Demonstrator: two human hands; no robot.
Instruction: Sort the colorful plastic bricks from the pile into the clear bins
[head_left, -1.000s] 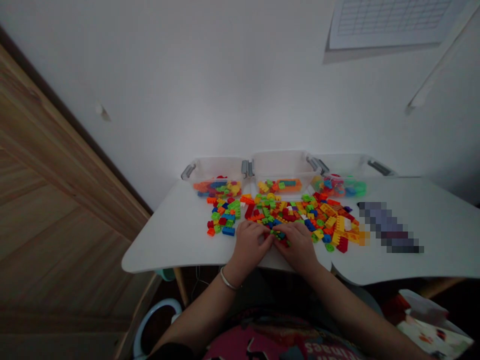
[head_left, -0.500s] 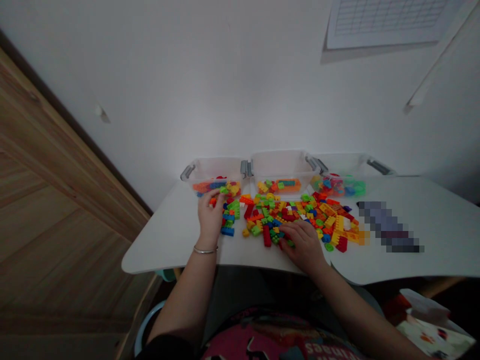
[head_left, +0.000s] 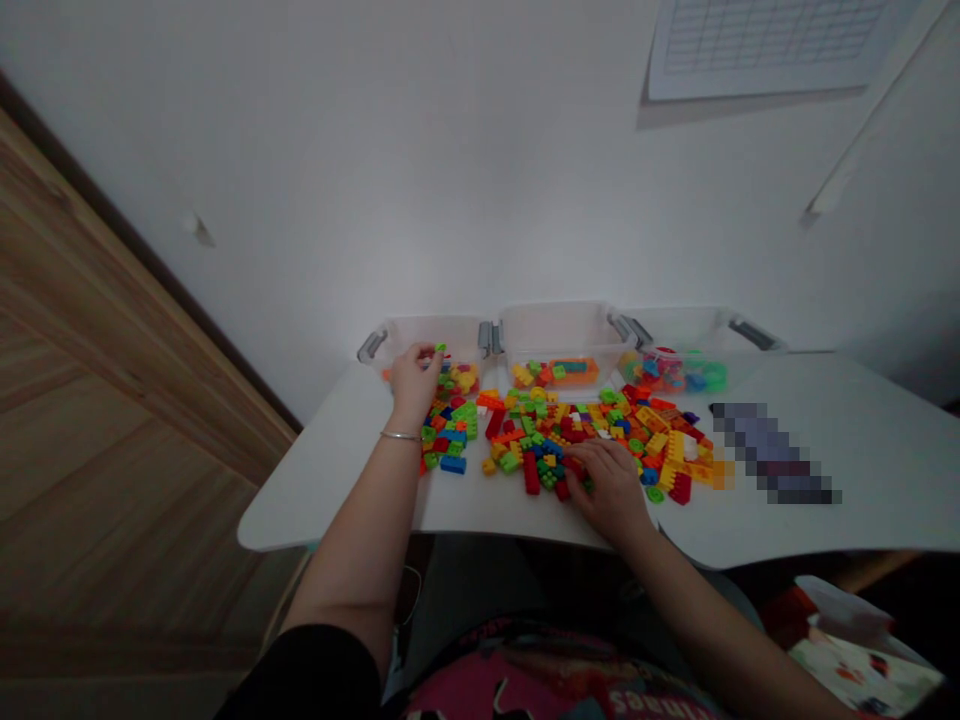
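Observation:
My left hand (head_left: 416,385) is raised at the left clear plastic box (head_left: 397,335), fingers pinched on a small green toy brick (head_left: 440,348) above the wall. Inside that box lie yellow, red, blue and orange bricks. At the near edge of the pile of colourful toy bricks (head_left: 536,425), my right hand (head_left: 611,490) has its fingers curled down, and a red toy brick (head_left: 574,467) shows between thumb and fingers. Dark green bricks and an upright-lying red brick (head_left: 532,472) are just left of its fingertips. The palm side of this hand is hidden.
A middle clear box (head_left: 566,325) and a right clear box (head_left: 679,330), both holding coloured pieces, stand against the wall beside the left one. A blurred dark flat object (head_left: 772,450) lies on the white table (head_left: 885,450). Below the right edge is a bag (head_left: 862,650).
My left hand has risen with the green brick from low at the front of the left box to above its wall. My right hand stays over the pile; a red brick now shows at its fingers.

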